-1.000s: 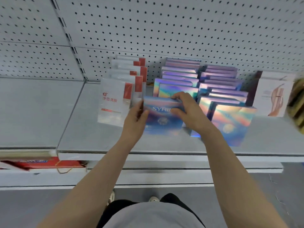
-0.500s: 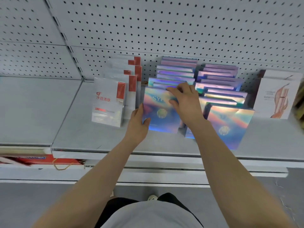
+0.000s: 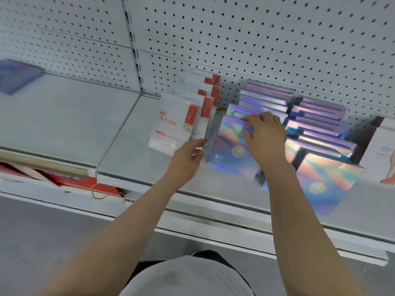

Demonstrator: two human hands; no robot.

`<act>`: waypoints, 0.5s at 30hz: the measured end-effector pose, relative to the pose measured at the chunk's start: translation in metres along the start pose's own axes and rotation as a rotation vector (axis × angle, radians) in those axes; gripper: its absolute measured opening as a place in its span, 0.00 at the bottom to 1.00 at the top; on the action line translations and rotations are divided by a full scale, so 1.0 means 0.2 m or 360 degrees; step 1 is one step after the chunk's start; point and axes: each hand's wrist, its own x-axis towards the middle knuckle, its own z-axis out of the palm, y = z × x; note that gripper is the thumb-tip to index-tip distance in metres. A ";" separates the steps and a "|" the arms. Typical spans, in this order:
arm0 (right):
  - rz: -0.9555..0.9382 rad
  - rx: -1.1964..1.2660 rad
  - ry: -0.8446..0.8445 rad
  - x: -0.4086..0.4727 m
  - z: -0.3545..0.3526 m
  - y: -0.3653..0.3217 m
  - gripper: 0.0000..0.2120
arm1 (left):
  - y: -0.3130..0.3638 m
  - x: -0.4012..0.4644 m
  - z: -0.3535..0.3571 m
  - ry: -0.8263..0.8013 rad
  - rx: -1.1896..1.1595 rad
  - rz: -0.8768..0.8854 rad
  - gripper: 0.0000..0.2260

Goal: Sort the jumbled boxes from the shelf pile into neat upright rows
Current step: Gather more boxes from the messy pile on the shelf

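Note:
A holographic box stands nearly upright at the front of the middle holographic row on the grey shelf. My right hand grips its top edge, fingers curled over it and thumb on its face. My left hand rests with straight fingers against the box's left edge. Left of it stands a row of white-and-red boxes. To the right runs a second holographic row, whose front box leans back.
White boxes with a hand picture stand at the far right. A blurred blue box lies on the left shelf section. A red box sits on the shelf below. Perforated back panel behind everything.
The holographic box went from tilted in both hands to upright against the middle row. My left hand let go of its edge and now only touches it. The view swung left.

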 end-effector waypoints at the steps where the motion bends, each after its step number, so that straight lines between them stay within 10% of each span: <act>1: 0.0000 0.0040 0.0028 0.00 0.01 -0.06 0.15 | -0.03 -0.02 -0.07 0.0028 0.0003 0.0006 0.15; 15: -0.0352 0.0701 -0.0229 -0.11 0.55 -1.89 0.13 | -0.83 -0.52 -1.71 0.0558 0.0225 -0.0274 0.13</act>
